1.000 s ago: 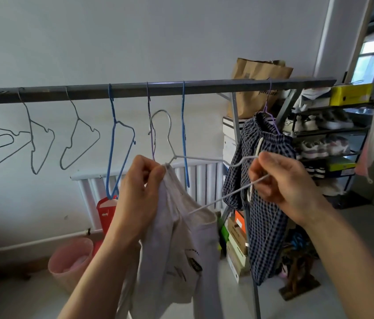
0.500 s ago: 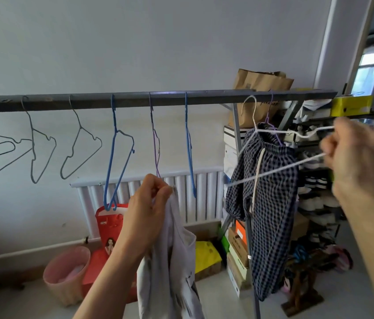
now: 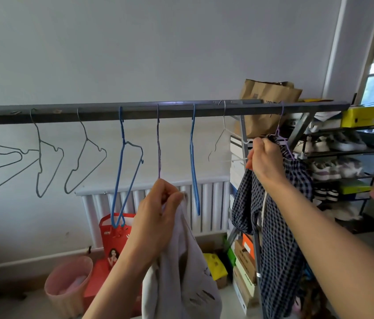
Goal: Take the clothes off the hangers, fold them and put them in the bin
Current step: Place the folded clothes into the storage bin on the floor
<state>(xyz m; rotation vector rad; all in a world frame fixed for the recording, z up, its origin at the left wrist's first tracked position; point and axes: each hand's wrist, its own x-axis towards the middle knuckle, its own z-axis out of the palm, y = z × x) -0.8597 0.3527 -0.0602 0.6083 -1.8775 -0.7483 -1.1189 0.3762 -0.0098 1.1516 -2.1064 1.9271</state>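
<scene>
Release looks due: right hand (image 3: 265, 157) pinches the white hanger (image 3: 224, 122), hooked on the rail (image 3: 135, 111) above; let go gently. Left hand (image 3: 156, 215) grips the white garment (image 3: 181, 272) hanging beneath it.

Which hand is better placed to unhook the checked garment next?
Right hand: it holds the white hanger right at the top of the checked garment. Left hand is lower, gripping the white garment.
</scene>
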